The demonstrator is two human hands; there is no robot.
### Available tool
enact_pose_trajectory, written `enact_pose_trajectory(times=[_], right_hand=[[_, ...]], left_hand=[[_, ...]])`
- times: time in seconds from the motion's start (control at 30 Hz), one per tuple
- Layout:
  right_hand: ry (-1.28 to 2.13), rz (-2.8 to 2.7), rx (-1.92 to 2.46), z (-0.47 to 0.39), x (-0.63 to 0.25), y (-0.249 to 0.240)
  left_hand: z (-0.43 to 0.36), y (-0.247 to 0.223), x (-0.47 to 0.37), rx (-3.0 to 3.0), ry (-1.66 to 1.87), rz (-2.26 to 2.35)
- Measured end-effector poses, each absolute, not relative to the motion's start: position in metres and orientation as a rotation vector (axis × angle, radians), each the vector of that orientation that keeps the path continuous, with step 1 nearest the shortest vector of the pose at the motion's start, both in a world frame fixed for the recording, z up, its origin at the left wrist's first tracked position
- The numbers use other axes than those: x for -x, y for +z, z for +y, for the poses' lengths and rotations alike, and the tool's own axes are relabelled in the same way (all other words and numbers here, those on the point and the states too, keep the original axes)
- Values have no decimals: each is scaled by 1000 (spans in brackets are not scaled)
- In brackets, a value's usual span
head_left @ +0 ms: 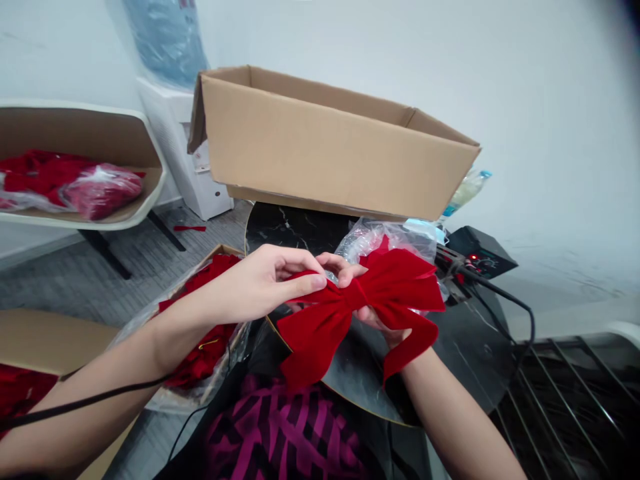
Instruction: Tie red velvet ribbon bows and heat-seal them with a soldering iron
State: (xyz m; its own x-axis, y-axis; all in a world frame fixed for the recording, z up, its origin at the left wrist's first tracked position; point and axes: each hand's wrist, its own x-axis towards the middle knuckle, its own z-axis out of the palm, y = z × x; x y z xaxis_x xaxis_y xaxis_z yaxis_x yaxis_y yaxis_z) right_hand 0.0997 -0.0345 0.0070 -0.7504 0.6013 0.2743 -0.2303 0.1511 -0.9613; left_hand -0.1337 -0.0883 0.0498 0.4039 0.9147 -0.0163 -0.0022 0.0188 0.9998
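Note:
A large red velvet bow (pixel 400 287) with several loops and tails hangs in front of me over the dark round table (pixel 360 363). My left hand (pixel 275 280) pinches the bow's left loop between thumb and fingers. From behind and below, my right hand (pixel 373 313) holds the bow near its centre knot, its fingertips showing above the knot and the rest partly hidden by the fabric. Behind the bow, a clear plastic bag (pixel 370 233) with something red in it lies on the table.
An open cardboard box (pixel 340 147) stands at the table's back. At right sit a black device (pixel 480 253) with a red light and cable, and a metal rack (pixel 565 387). Boxes of red bows (pixel 210 347) lie at left, beside a chair (pixel 155 167) holding red fabric.

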Motion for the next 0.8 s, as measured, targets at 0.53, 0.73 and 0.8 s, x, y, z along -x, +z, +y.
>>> enact_pose_trajectory(times=[0.53, 0.73, 0.8], right_hand=[[1769, -1804, 330, -26, -96, -11], [1678, -1868, 359, -29, -92, -18], [1578, -1917, 395, -30, -91, -13]], left_hand=[[-66, 52, 161, -1659, 636, 990], [-71, 42, 190, -1781, 648, 1078], [-75, 40, 200, -1792, 722, 1175]])
